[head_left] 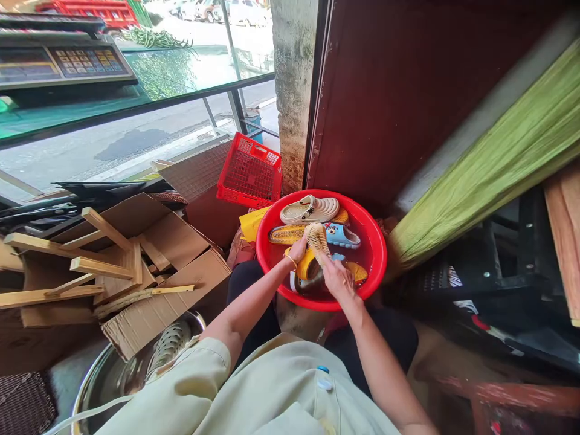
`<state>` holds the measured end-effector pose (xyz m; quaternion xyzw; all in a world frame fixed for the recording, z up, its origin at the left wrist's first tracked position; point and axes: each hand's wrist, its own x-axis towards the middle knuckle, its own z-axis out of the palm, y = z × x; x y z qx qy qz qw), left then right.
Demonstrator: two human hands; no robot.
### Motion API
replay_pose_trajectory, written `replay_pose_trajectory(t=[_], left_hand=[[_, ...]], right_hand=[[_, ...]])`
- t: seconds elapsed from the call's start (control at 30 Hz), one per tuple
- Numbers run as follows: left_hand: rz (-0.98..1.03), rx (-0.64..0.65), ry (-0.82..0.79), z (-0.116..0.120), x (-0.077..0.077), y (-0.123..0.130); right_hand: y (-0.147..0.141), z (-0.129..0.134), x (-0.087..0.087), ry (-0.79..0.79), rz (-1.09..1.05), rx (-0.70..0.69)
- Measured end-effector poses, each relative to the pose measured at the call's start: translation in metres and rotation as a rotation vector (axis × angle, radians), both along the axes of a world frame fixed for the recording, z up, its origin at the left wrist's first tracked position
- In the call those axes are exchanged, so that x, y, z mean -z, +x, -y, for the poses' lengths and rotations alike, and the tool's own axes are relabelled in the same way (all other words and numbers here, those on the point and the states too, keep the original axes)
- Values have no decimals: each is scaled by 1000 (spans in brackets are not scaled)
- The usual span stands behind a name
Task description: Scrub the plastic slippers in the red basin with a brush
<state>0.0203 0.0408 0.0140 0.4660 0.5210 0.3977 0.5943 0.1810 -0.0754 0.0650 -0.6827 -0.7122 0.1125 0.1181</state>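
Wearer: pale cream-green shirt, sleeves ending near elbows; blue button and paler button down front. Dark legwear. Thin gold-coloured bracelet at left hand. Forearms uncovered.

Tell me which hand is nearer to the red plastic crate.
Left: in view, the left hand is below and right of the crate; the right hand is farther right and lower.
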Motion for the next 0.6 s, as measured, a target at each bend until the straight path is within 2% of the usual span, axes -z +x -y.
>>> replay_pose_trajectory(t=[0.1, 0.2, 0.27, 0.37, 0.43, 0.5, 0.6], left_hand=[[-159, 71, 56, 9, 6, 8], [-153, 100, 52, 19, 13, 15], [-89, 64, -15, 25, 19, 18], [12, -18, -133, 29, 24, 18], [27, -41, -170, 28, 26, 16], [24, -48, -191, 26, 27, 13], [20, -53, -181, 22, 27, 11]], right_hand=[[19, -21, -14, -90, 22, 82], [35, -25, -12, -109, -130, 76], [36, -10, -3, -122, -205, 40], [33, 29, 13, -193, -230, 11], [37, 54, 18, -234, -240, -7], [47, 68, 16, -259, -251, -28], [56, 62, 5, -230, -252, 12]])
